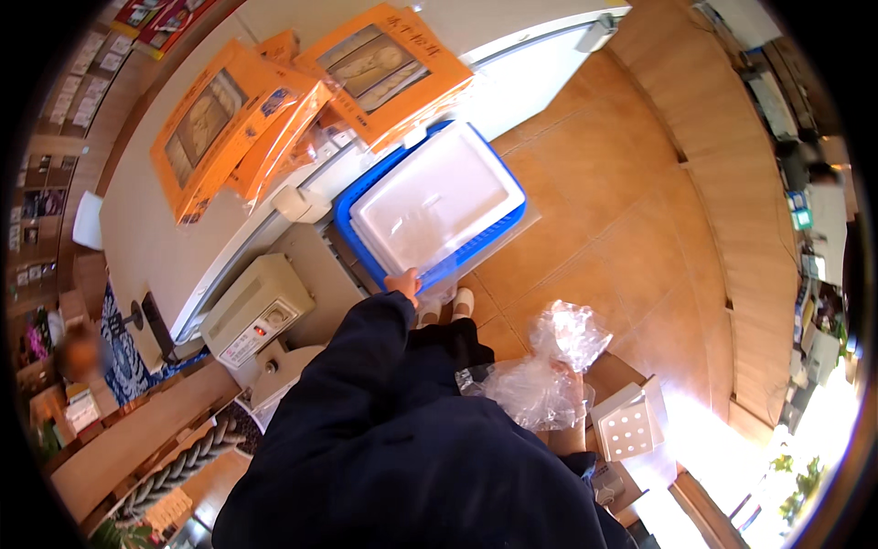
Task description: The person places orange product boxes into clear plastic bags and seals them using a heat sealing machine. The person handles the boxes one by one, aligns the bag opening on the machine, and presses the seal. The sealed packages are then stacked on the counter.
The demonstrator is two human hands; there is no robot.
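Observation:
My left hand reaches to the near corner of a blue plastic basket, its fingers closed on thin clear plastic, apparently a bag. A white foam box or lid lies inside the basket, partly under the clear film. My right hand does not show; the dark jacket hides most of that side. Crumpled clear plastic bags are bunched to the right of my body.
Orange boxes with clear windows are piled on the pale counter. A beige machine with a red switch stands below the counter. An open cardboard box sits at lower right. A wooden counter curves along the tiled floor.

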